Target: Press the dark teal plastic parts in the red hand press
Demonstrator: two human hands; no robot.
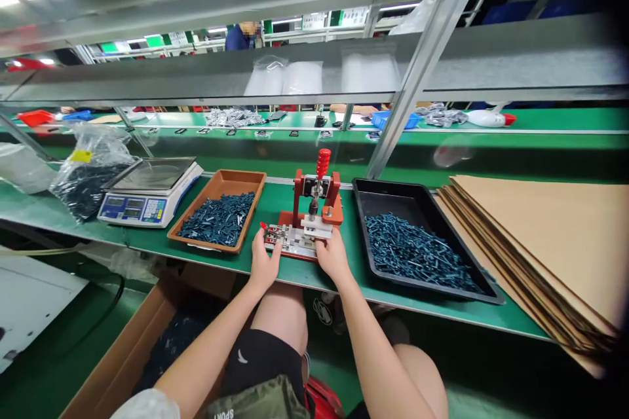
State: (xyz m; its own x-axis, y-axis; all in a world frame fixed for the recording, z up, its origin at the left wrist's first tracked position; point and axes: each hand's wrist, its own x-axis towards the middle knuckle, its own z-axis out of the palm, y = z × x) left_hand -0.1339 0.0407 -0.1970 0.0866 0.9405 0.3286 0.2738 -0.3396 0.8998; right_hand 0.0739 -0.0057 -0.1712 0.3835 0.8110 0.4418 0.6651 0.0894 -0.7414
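In the head view, a small hand press (pixel 313 204) with a red frame and an upright red ribbed handle (pixel 323 162) stands on the green bench. At its foot is a metal jig (pixel 293 242) with several small fittings. My left hand (pixel 265 260) is closed around the jig's left end, thumb in front, beside a small red tip. My right hand (pixel 335 255) grips the right end, under the press's plate, with the thumb at the front edge. Its other fingers are partly hidden. Any small part in the jig or the fingers is too small to make out.
Left are a brown tray (pixel 253 209) of small dark-blue parts, a scale (pixel 170 204) and a plastic bag (pixel 93 177). Right are a black tray (pixel 393 196) of thin dark-blue parts and stacked cardboard sheets (pixel 550 222). A metal post (pixel 427 59) rises behind; a person (pixel 240 38) is beyond.
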